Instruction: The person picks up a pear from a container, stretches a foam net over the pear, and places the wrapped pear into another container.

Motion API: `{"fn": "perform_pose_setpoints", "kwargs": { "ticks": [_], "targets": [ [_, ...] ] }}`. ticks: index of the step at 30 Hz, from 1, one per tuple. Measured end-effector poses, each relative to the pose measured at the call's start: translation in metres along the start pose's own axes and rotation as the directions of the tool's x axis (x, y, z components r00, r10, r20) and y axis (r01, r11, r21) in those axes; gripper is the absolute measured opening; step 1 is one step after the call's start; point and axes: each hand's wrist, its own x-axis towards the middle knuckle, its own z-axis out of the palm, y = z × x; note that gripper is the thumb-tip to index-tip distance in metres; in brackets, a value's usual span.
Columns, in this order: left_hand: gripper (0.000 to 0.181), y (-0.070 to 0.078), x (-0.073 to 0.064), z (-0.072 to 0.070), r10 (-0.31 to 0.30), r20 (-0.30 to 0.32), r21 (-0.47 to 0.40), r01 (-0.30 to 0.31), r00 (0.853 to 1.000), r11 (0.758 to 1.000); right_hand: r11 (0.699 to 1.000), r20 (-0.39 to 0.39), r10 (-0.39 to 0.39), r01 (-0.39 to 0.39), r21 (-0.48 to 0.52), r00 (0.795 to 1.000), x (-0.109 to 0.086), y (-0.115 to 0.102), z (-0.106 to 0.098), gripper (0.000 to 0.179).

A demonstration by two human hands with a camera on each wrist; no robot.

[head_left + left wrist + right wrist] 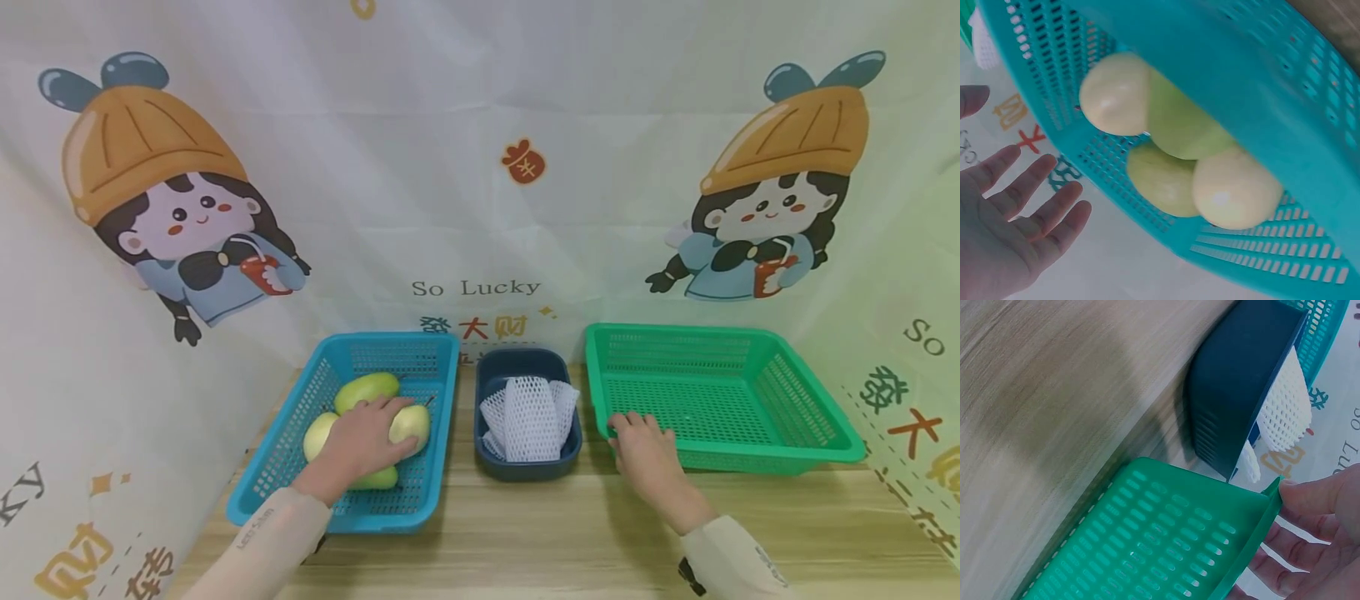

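Note:
My left hand [367, 437] hovers over the blue basket [441, 467], fingers spread above a pale yellow round pear [411, 427]. In the left wrist view its palm shows with nothing held. Inside the basket lie another pale pear [318, 435] and two green oblong mangoes [367, 390], the nearer one partly hidden by the hand. My right hand [645, 454] grips the near left corner of the green basket [720, 454]; in the right wrist view the thumb presses its rim from outside and the fingers lie behind it.
Between the baskets stands a dark blue plastic box [528, 473] holding several white foam net sleeves [531, 421]. All three containers rest on a wood-grain table [525, 542]. A printed white cloth [480, 208] hangs behind and at both sides.

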Motion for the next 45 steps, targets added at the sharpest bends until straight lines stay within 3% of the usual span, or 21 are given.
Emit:
{"fn": "perform_pose_setpoints", "kwargs": {
  "ticks": [12,21,28,38,43,45],
  "targets": [
    [0.054,-0.021,-0.002,0.009,-0.01,0.109,0.038,0.006,0.994,0.999,1.0,0.018,0.015,-0.015,-0.003,1.0,0.001,0.0,0.0,0.019],
    [0.059,-0.034,-0.003,0.019,-0.053,0.177,0.026,0.049,0.983,0.998,1.0,0.014,0.014,-0.014,0.009,1.0,0.002,0.0,0.0,0.018],
    [0.054,-0.042,-0.004,0.03,-0.06,0.273,-0.013,0.066,0.96,0.998,1.0,0.024,0.012,-0.013,0.002,1.0,0.003,0.0,0.0,0.016],
    [0.059,-0.042,-0.008,0.032,-0.032,0.332,-0.06,0.055,0.943,0.997,1.0,0.047,0.021,-0.021,0.005,0.999,0.003,0.002,0.001,0.016],
    [0.059,-0.039,-0.01,0.029,-0.053,0.387,-0.041,0.075,0.921,0.996,1.0,0.038,0.017,-0.017,0.003,0.999,0.002,0.002,0.001,0.016],
    [0.061,-0.037,-0.012,0.027,-0.07,0.419,-0.033,0.092,0.905,0.995,1.0,0.035,0.01,-0.01,-0.001,0.999,0.003,0.001,0.002,0.016]
  ]
}}
